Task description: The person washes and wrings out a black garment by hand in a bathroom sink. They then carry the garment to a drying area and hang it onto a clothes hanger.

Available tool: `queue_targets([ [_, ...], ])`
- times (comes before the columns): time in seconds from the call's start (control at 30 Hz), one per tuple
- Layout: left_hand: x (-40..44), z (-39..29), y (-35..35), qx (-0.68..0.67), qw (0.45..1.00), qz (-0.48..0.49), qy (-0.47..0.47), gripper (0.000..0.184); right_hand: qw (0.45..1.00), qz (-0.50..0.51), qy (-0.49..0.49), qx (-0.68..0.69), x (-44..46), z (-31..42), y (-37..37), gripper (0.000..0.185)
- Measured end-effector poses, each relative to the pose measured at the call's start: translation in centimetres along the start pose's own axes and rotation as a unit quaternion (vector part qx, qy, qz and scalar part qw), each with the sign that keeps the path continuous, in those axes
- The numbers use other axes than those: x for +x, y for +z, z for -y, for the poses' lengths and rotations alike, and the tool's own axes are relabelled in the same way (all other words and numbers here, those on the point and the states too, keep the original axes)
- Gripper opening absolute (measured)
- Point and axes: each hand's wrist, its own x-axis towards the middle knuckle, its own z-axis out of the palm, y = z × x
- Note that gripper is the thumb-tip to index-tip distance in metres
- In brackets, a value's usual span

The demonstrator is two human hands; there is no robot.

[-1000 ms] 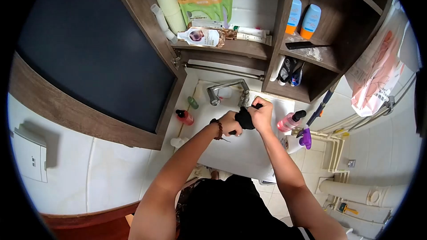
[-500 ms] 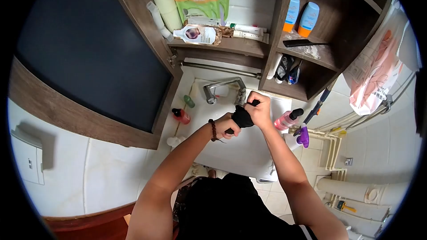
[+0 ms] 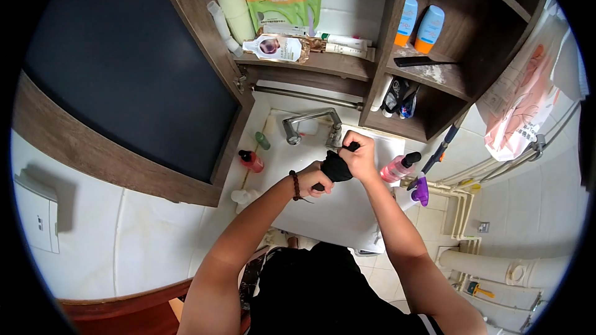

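Note:
A bunched-up black cloth (image 3: 336,167) is stretched between my two fists above the white sink (image 3: 329,217). My left hand (image 3: 312,179), with a dark bead bracelet at the wrist, is closed round its lower left end. Round the upper right end, my right hand (image 3: 359,157) is closed too, with a bit of black poking out past the fingers. Just beyond the hands stands the chrome faucet (image 3: 313,118). What kind of cloth it is cannot be made out.
Left of the basin stand a red bottle (image 3: 251,160) and a green bottle (image 3: 262,141). A pink pump bottle (image 3: 400,166) and a purple-headed spray bottle (image 3: 419,191) stand on the right. An open cabinet door (image 3: 133,74) juts out at left, below shelves (image 3: 332,65) of toiletries.
Both hands keep their hold on the black cloth in nearly the same place. The view has shifted very slightly.

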Motion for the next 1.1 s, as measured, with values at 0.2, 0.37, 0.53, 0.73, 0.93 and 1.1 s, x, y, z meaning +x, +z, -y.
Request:
queue_targets([
  [0.2,0.2,4.1,2.2,0.388,0.837,-0.283,0.262,0.046,0.995,-0.054,0.053,-0.061,-3.2,-1.2,-0.6,0.023],
  [0.37,-2.2,7.1,4.4,0.536,0.741,-0.322,0.245,0.047,0.988,-0.022,0.151,-0.034,-8.3,-3.2,-1.8,0.022],
  [0.53,-3.9,9.5,4.9,0.441,0.771,-0.350,0.298,0.054,0.877,0.030,0.377,0.294,-12.7,-2.4,-3.8,0.038],
  [0.73,-4.8,12.1,4.3,0.193,0.878,-0.335,0.283,0.050,0.945,0.096,0.285,0.129,-15.4,-1.4,-4.0,0.042],
  [0.93,-4.3,12.5,3.9,0.122,0.904,-0.233,0.337,0.044,0.954,0.103,0.252,0.128,-15.6,2.6,-3.8,0.065],
  [1.1,-5.8,10.1,4.5,0.113,0.911,-0.162,0.362,0.039,0.983,0.020,0.171,0.066,-16.0,5.9,-3.1,0.068],
])
